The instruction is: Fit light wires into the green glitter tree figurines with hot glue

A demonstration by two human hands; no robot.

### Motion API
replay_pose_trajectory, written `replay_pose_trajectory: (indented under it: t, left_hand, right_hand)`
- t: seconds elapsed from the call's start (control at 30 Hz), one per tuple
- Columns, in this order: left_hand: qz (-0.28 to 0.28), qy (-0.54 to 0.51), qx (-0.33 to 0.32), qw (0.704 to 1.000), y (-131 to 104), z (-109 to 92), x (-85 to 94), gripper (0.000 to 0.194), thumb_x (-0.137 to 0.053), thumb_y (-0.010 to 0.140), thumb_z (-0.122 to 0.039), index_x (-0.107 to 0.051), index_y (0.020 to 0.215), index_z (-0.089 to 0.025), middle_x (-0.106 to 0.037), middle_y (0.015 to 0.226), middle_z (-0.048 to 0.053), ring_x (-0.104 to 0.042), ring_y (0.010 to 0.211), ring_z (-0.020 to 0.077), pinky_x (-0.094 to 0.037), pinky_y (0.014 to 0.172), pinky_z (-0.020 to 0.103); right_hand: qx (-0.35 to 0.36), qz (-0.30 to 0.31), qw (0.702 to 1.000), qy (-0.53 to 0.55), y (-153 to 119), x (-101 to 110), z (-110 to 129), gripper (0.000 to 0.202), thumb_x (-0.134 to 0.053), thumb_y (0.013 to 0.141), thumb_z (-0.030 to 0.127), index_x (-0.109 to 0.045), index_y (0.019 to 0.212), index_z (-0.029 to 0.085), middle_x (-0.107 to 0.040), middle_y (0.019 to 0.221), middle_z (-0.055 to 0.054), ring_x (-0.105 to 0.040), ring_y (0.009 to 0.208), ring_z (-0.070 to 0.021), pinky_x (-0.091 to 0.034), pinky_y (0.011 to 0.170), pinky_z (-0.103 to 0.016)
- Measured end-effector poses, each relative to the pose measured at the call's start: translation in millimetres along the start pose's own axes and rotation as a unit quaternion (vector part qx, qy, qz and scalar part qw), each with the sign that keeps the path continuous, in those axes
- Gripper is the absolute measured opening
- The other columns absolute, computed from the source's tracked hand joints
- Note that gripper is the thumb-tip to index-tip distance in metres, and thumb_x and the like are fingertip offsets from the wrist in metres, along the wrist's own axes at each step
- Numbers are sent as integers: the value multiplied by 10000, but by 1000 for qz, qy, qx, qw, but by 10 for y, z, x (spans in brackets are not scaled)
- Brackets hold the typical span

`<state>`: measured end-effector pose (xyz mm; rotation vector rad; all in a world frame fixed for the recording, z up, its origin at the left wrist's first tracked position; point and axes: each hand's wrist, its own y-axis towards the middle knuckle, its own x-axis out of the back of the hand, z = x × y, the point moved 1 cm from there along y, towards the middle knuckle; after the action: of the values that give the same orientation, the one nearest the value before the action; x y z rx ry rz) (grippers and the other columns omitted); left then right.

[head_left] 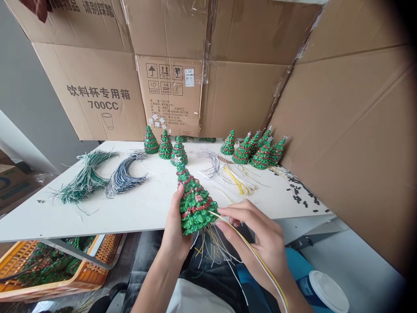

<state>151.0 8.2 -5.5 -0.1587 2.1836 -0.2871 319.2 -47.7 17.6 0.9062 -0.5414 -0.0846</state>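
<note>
My left hand point(176, 228) is wrapped round a green Christmas tree figurine point(195, 202) with red garlands and a silver star. The tree leans to the left above the table's front edge. My right hand point(260, 239) is closed in a pinch near the tree's lower right side. Between its thumb and fingers runs a pair of yellow and white wires point(250, 248), whose far end meets the tree. The wires trail down over my right wrist. Loose wires point(211, 248) hang below the tree over my lap.
Bundles of green wires point(86, 176) and blue wires point(125, 174) lie on the white table point(137, 217). Several finished-looking trees point(241, 150) stand at the back. Yellow wires point(239, 180) and black bits point(298, 191) lie right. Cardboard walls point(176, 34) enclose the back; an orange crate point(81, 276) sits below.
</note>
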Motion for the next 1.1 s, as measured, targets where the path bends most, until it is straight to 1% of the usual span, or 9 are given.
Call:
replay_pose_trajectory:
  t: [0.13,0.27,0.37,0.47,0.6,0.7,0.9,1.0,1.1]
  left_hand:
    - [29,15,-1,999,-18,21,1,453,-952,863,-556,-842,1137,-213,-859,1007,34,-807,797,212,-679,795,334]
    - [56,41,-15,997,-45,35,9,464,-941,873,-564,-846,1152,-206,-847,1000,47,-827,923,262,-678,878,366]
    - [60,59,-49,995,-52,31,35,484,-944,871,-562,-834,1190,-216,-849,1127,60,-815,1061,281,-665,931,366]
    - [39,67,-60,995,-42,27,76,525,-951,868,-574,-812,1242,-232,-835,1254,60,-798,1129,276,-649,963,357]
    - [42,84,-71,993,-37,22,98,517,-938,881,-593,-791,1220,-231,-836,1184,58,-803,1106,285,-643,945,365]
    - [46,94,-90,990,-54,18,82,481,-925,899,-590,-791,1189,-230,-831,1121,49,-800,1098,281,-640,926,348]
    - [68,112,-101,986,-83,8,47,409,-922,899,-571,-781,1078,-231,-826,1070,50,-805,1049,282,-645,895,351]
    - [63,107,-85,989,-79,5,52,444,-937,879,-582,-776,1093,-227,-831,1070,58,-814,1034,288,-649,899,364]
    - [64,98,-76,990,-67,3,53,503,-932,875,-609,-793,1163,-220,-838,1136,76,-813,1068,296,-652,920,374]
  right_hand:
    - [26,3,1000,-10,17,-44,14,305,-742,1061,23,-810,1244,258,-799,1044,-39,-766,938,-200,-676,833,-357]
    - [53,2,998,-35,48,-43,68,317,-730,1038,-48,-785,1194,223,-781,991,-32,-729,888,-180,-648,814,-350]
    - [70,7,995,-67,42,-34,85,299,-727,1033,-66,-752,1166,200,-766,976,-43,-707,874,-186,-633,796,-362]
    - [95,35,988,-117,12,-24,73,290,-721,1045,-70,-728,1209,168,-768,986,-69,-698,878,-206,-620,786,-385]
    - [135,61,971,-188,-16,-24,35,315,-709,1040,-86,-702,1275,124,-761,985,-100,-685,868,-241,-602,758,-415]
    - [143,69,968,-193,-21,-35,10,305,-691,1040,-98,-696,1262,111,-746,972,-105,-669,853,-242,-590,740,-410]
    - [88,79,986,-118,-14,-4,12,252,-689,1085,-34,-703,1212,184,-735,969,-63,-684,861,-218,-599,770,-384]
    - [38,78,995,-53,15,50,15,229,-710,1099,13,-721,1186,225,-755,998,-32,-732,894,-193,-625,812,-347]
    - [-7,76,997,-24,41,108,13,225,-756,1101,105,-728,1270,250,-776,1031,-15,-755,884,-183,-648,831,-335]
